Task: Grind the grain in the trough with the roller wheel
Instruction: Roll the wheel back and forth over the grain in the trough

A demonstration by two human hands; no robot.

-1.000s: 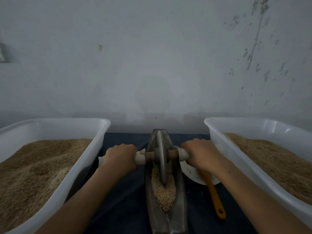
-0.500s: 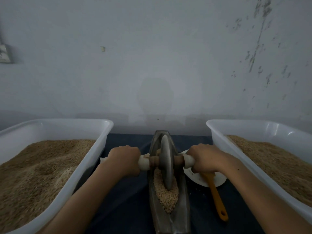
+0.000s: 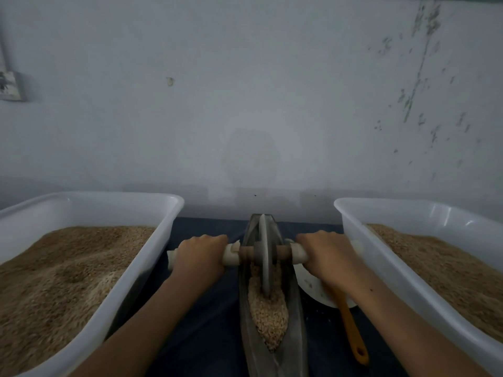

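Two white plastic tubs, one at lower left and one at lower right, each hold a mound of tan grain. Between them, at lower centre on a dark blue cloth, lies a narrow, boat-shaped metal trough with pale grain heaped in its near half. The roller wheel, a thin grey disc, stands upright in the trough, its lower edge in the grain; a brown axle with white end sleeves crosses it. The left hand and the right hand each wrap fingers round a sleeve. A white dish and an orange-handled utensil lie just right of the trough.
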